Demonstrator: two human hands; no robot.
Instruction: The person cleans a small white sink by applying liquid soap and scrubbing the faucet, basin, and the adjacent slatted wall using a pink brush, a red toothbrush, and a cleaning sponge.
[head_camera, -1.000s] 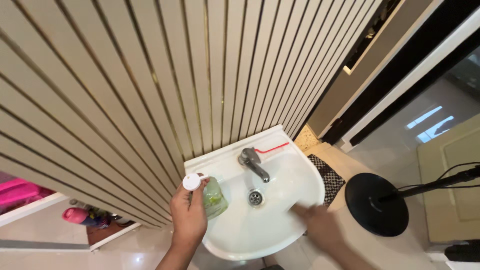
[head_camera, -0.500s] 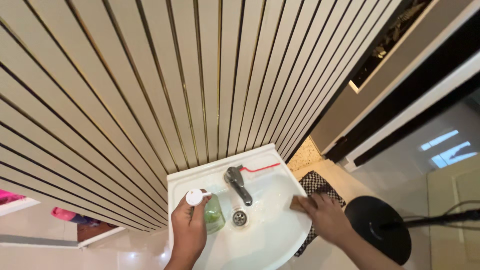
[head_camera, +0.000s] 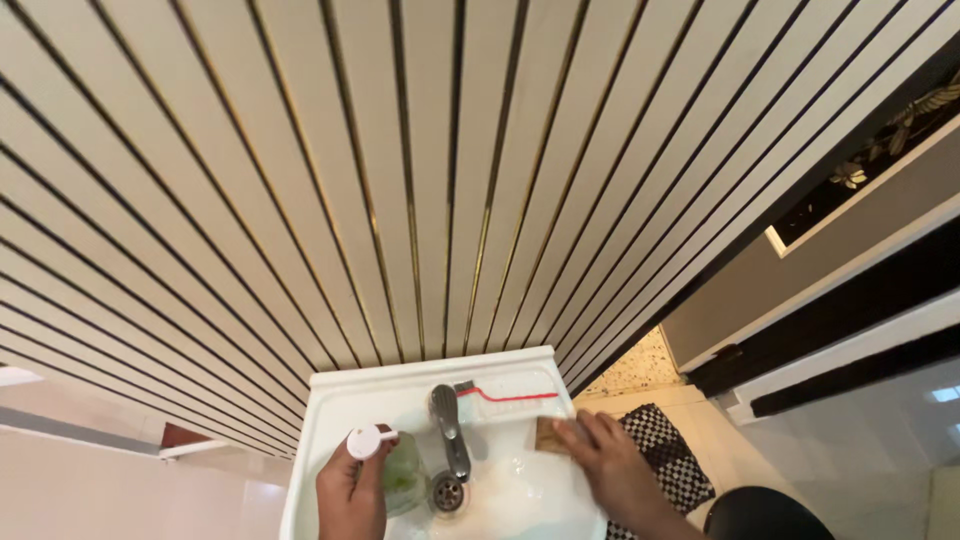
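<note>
Left hand (head_camera: 352, 492) gripped the green bottle (head_camera: 400, 475); right hand's (head_camera: 610, 470) spread fingers pressed a brown pad (head_camera: 548, 435) at the washbasin's (head_camera: 330, 400) right rim, best kept flat.

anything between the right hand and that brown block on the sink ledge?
Nothing visible. The right hand has its fingertips already on the small brown block at the right back of the white ceramic sink. The red toothbrush lies behind it and the steel tap to its left, both aside.
</note>
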